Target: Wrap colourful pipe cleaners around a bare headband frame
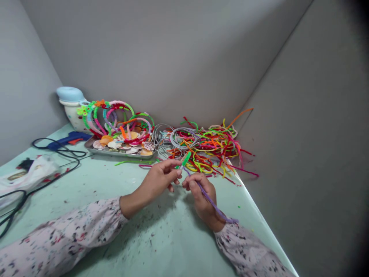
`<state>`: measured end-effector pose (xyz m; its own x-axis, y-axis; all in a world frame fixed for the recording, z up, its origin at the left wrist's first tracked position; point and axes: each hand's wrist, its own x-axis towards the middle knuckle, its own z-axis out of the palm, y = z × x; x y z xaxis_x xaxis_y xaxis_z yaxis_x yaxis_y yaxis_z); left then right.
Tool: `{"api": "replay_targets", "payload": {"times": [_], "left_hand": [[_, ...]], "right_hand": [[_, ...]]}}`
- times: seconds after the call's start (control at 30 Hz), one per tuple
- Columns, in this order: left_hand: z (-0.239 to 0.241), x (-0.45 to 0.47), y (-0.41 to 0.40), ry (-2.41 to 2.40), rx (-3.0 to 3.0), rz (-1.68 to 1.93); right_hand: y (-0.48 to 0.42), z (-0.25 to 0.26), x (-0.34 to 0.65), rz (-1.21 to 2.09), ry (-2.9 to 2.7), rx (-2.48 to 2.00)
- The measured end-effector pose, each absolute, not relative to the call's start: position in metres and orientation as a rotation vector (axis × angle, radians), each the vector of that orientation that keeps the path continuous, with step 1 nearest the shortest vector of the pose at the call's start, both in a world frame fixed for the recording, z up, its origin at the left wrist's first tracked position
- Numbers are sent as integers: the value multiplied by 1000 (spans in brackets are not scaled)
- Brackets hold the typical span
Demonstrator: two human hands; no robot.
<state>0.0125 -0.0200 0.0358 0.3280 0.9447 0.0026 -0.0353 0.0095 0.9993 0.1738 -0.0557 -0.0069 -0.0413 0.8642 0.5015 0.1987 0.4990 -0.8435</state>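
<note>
My left hand (161,177) is pinched shut on a headband partly wrapped in green pipe cleaner (186,159), just in front of the coloured pile. My right hand (201,196) is closed on a purple pipe cleaner (213,206) that trails back over my wrist to the sleeve. The two hands meet fingertip to fingertip above the pale green table (161,238).
A heap of loose pipe cleaners (213,148) and bare metal headbands (180,139) lies at the back right corner. A tray (95,148) holds shells and finished wrapped headbands (115,117). A blue glue gun (69,139), black cable, plastic bag (29,175) and a white container (72,107) sit left.
</note>
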Motion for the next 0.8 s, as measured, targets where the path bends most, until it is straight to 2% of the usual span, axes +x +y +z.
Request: {"api": "replay_targets", "payload": {"times": [0.53, 0.8], "left_hand": [[41, 13, -21, 1006, 1389, 1074], [40, 14, -24, 1042, 1426, 1029]], "right_hand": [[-41, 18, 184, 292, -1827, -1069], [-38, 23, 195, -17, -2043, -964]]}}
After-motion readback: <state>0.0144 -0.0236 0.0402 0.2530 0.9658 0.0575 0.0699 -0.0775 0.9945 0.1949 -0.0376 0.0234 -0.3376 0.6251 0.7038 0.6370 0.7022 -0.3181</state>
